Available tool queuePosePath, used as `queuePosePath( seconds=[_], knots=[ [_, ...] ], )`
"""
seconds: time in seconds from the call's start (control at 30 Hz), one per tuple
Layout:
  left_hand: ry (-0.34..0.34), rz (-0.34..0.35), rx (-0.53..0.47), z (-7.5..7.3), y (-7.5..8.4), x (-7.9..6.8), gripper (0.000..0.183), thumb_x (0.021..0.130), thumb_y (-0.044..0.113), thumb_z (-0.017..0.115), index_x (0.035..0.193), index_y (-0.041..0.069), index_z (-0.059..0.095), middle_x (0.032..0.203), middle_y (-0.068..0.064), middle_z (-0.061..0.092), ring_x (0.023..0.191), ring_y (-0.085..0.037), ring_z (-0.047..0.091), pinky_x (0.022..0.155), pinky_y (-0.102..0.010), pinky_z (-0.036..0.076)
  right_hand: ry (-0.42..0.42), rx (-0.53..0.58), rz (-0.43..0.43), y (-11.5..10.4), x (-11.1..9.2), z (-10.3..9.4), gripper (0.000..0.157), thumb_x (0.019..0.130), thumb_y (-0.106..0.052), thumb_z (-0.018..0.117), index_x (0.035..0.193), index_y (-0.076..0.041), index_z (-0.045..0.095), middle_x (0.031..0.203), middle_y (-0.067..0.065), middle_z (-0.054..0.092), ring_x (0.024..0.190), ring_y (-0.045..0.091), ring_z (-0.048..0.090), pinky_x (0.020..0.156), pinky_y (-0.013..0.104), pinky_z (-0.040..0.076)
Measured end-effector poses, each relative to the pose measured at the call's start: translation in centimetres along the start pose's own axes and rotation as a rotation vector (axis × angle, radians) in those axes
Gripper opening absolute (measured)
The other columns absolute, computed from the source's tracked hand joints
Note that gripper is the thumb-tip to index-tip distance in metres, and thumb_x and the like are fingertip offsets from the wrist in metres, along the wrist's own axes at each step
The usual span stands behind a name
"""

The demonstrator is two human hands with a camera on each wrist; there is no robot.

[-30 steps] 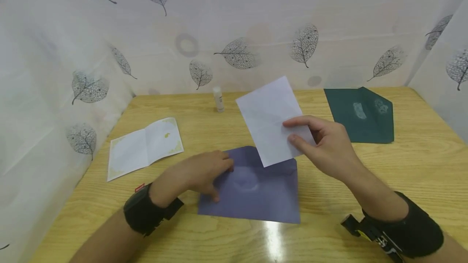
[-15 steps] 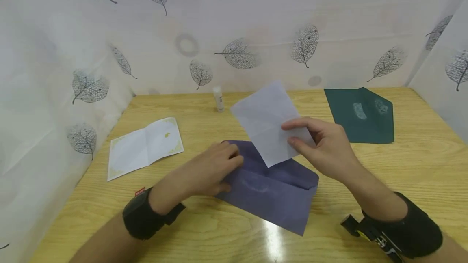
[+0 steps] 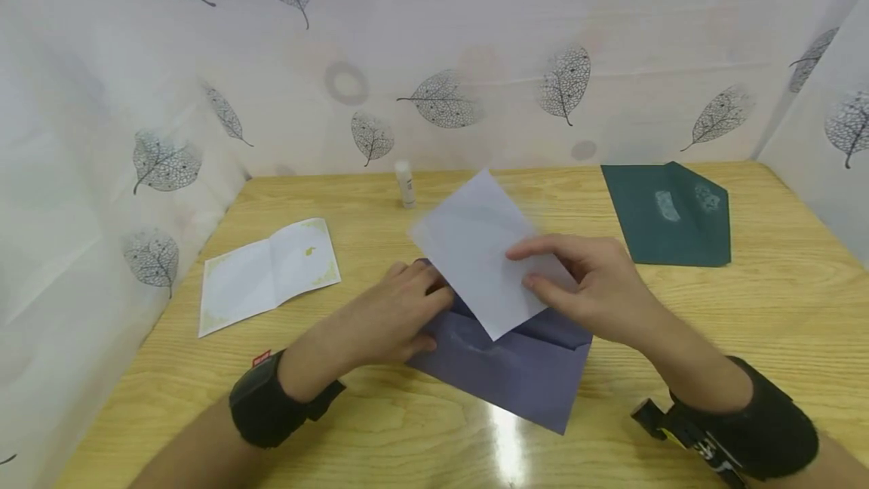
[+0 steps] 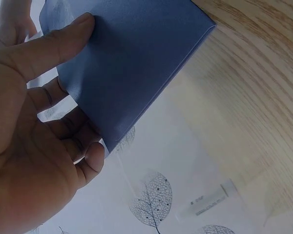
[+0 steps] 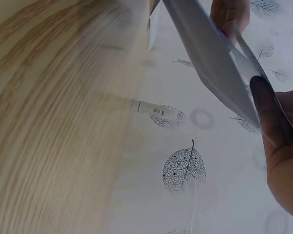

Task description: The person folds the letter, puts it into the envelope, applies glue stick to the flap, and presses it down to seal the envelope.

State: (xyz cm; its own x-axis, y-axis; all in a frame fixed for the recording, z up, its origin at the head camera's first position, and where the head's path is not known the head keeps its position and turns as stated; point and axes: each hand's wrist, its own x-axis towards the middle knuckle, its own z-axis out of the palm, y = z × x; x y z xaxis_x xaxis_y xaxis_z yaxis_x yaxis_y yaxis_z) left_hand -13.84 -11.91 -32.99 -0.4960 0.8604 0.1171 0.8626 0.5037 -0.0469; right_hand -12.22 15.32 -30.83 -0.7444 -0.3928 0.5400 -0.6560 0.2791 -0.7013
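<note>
My left hand (image 3: 400, 315) grips the left end of a purple envelope (image 3: 502, 379). In the left wrist view the thumb lies on the face of the envelope (image 4: 136, 63) and the fingers curl behind it. The envelope is turned at a slant, its flap side away from me and its lower right corner toward me. Between thumb and forefinger, my right hand (image 3: 600, 285) pinches a plain white card (image 3: 475, 240). The card is tilted, and its lower corner overlaps the envelope's mouth in the head view. In the right wrist view the right hand (image 5: 283, 141) holds the card's edge.
A glue stick (image 3: 406, 186) stands at the back of the wooden table (image 3: 767, 383). An unfolded white card with gold corners (image 3: 271, 270) lies at left. At back right lies a dark green envelope (image 3: 645, 229) with whitish patches. Leaf-patterned cloth (image 3: 502, 21) surrounds the table.
The left hand has taken hold of the purple envelope and turned it clockwise, its mouth now showing. The right hand has brought the white card down and left, its corner over the mouth.
</note>
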Motion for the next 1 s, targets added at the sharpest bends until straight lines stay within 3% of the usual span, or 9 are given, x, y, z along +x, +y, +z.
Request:
queuePosePath(
  seconds=[0.13,0.4,0.5,0.8,1.0],
  knots=[
    [-0.003,-0.007,0.000,-0.08,0.01,0.02,0.048,0.066,0.035,0.079,0.100,0.016,0.051,0.107,-0.002,0.048,0.103,-0.022,0.043,0.075,-0.036,0.036,-0.051,-0.160,0.006,0.22,-0.07,0.10,0.037,0.077,-0.002,0.069,0.107,-0.024,0.065,0.102,-0.002,0.066,0.064,0.003,0.055,0.047,0.018,0.043],
    [0.013,0.008,0.016,-0.14,0.07,0.05,0.047,0.064,0.035,0.080,0.096,0.016,0.051,0.109,-0.002,0.049,0.101,-0.022,0.044,0.076,-0.036,0.036,-0.011,-0.298,-0.047,0.24,0.04,-0.12,0.041,0.074,-0.003,0.069,0.106,-0.027,0.065,0.097,-0.006,0.066,0.047,-0.001,0.038,0.043,0.015,0.034],
    [0.015,0.009,0.014,-0.17,0.10,0.03,0.047,0.064,0.035,0.080,0.096,0.016,0.051,0.107,-0.002,0.048,0.098,-0.021,0.044,0.076,-0.035,0.035,-0.003,-0.334,-0.070,0.26,0.11,-0.14,0.041,0.074,-0.003,0.069,0.106,-0.027,0.065,0.097,-0.007,0.066,0.046,-0.002,0.035,0.042,0.014,0.032],
    [0.013,0.011,0.016,-0.16,0.11,-0.05,0.048,0.064,0.035,0.081,0.098,0.015,0.053,0.108,-0.002,0.048,0.098,-0.021,0.044,0.075,-0.034,0.035,0.024,-0.372,-0.130,0.44,0.21,-0.15,0.040,0.073,-0.001,0.068,0.106,-0.024,0.066,0.099,-0.007,0.067,0.055,-0.001,0.044,0.047,0.015,0.035],
    [0.013,0.012,0.023,-0.11,0.08,-0.03,0.048,0.064,0.036,0.080,0.098,0.015,0.053,0.108,-0.002,0.048,0.097,-0.021,0.044,0.075,-0.035,0.035,0.007,-0.387,-0.138,0.35,0.26,-0.09,0.040,0.073,-0.003,0.069,0.106,-0.025,0.066,0.094,-0.008,0.067,0.048,-0.002,0.034,0.042,0.015,0.031]
  ],
)
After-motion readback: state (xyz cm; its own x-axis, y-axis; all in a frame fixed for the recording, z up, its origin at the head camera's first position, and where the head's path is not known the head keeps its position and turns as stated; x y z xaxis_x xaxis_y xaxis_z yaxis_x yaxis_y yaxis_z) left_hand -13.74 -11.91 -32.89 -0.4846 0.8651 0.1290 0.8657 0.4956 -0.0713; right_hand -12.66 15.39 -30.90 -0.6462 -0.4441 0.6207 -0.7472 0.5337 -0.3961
